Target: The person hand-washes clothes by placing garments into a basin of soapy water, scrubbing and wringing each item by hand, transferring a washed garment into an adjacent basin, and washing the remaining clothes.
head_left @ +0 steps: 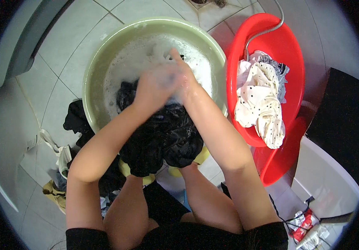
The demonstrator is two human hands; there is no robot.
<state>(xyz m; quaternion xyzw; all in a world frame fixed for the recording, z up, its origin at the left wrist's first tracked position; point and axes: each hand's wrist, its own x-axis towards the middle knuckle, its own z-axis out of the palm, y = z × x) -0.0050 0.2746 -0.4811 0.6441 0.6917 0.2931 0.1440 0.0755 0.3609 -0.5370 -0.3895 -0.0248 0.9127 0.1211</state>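
Note:
A wide pale green plastic basin (pixel 91 67) in front of me holds cloudy, sudsy water (pixel 123 56). Wet black cloth (pixel 163 134) lies in it, bunched and draped over the near rim towards my feet. Over the middle of the basin, my left hand (pixel 156 82) and my right hand (pixel 184 75) are pressed together above the cloth and foam. Motion blurs both, and whether any fabric is pinched between them is hidden. My right thumb points up and away, and suds cling to the skin.
On the right, a red plastic tub (pixel 295 72) contains a white polka-dot garment (pixel 257 100) and grey cloth (pixel 281 78), with a metal shower hose (pixel 268 30) hanging into it. More dark clothes (pixel 76 117) lie on the tiled floor at left. Black cables (pixel 287 220) run at lower right.

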